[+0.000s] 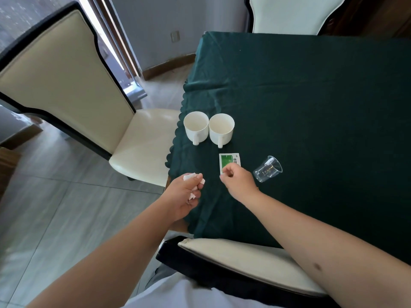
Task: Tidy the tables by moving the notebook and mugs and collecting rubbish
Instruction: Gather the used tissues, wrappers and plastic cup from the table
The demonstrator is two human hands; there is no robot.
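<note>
Two white mugs, one to the left [196, 127] and one to the right [221, 129], stand side by side near the left edge of the table, handles facing me. A green and white sachet [229, 161] lies flat just in front of them. My right hand [239, 181] pinches the sachet's near edge with thumb and fingers. A clear plastic cup [268, 168] lies tipped on its side to the right of that hand. My left hand [185, 193] hovers at the table's left edge, closed around crumpled white paper [191, 177].
The table wears a dark green cloth [311, 96]. A cream chair [73, 85] stands to the left on the tiled floor, another chair back [244, 261] is right in front of me, and a third [293, 12] is at the far side.
</note>
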